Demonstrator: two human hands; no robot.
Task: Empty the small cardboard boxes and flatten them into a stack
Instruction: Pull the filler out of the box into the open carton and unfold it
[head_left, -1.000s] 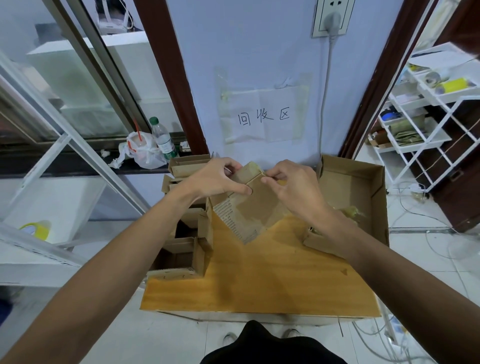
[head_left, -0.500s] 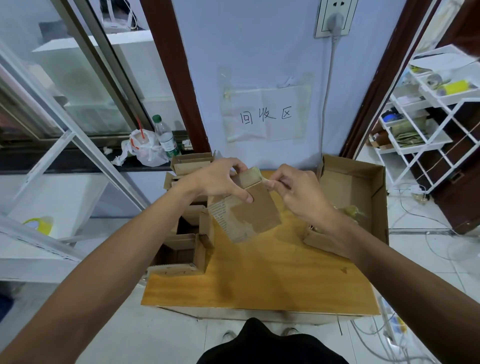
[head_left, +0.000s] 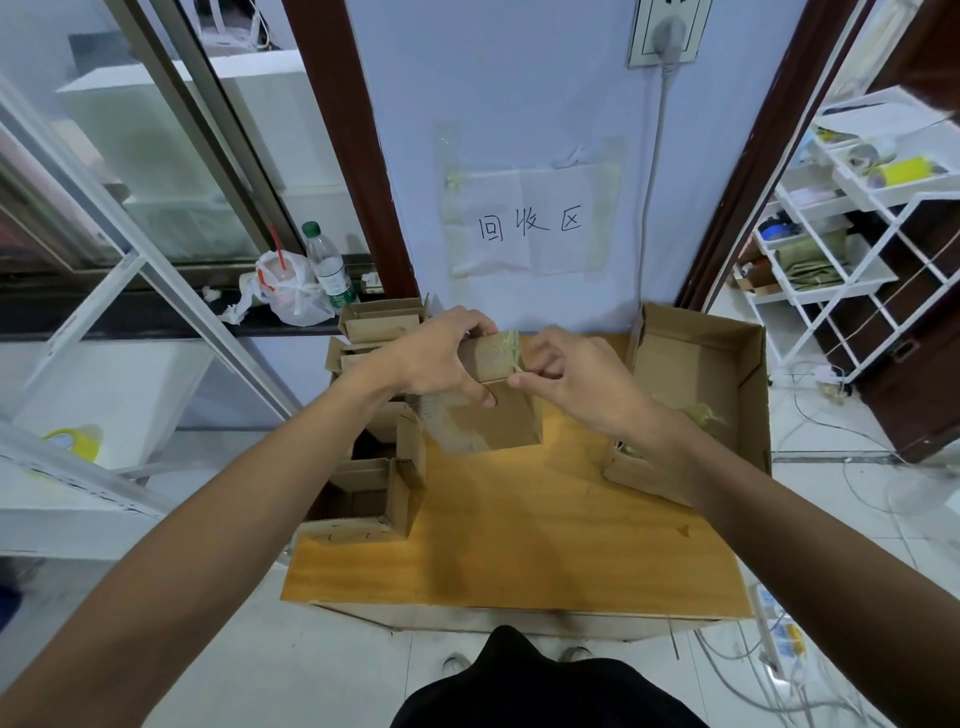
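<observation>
I hold a small brown cardboard box (head_left: 488, 415) in the air above the back of the wooden table (head_left: 519, 545). My left hand (head_left: 441, 358) grips its upper left side, thumb on the front face. My right hand (head_left: 571, 379) pinches a strip of tape at the box's top right edge. Several other small boxes (head_left: 363, 499) stand open along the table's left edge, and more of them (head_left: 382, 325) are stacked behind.
A large open cardboard box (head_left: 696, 395) with crumpled tape inside sits on the table's right side. A wall with a paper sign (head_left: 530, 223) is straight ahead. A white wire rack (head_left: 857, 223) stands at right, a bottle (head_left: 327, 270) and plastic bag (head_left: 291, 296) at left.
The small box has turned from a tilted, diamond pose to nearly upright. My right hand's fingers have shifted to the box's top right edge, pinching tape there.
</observation>
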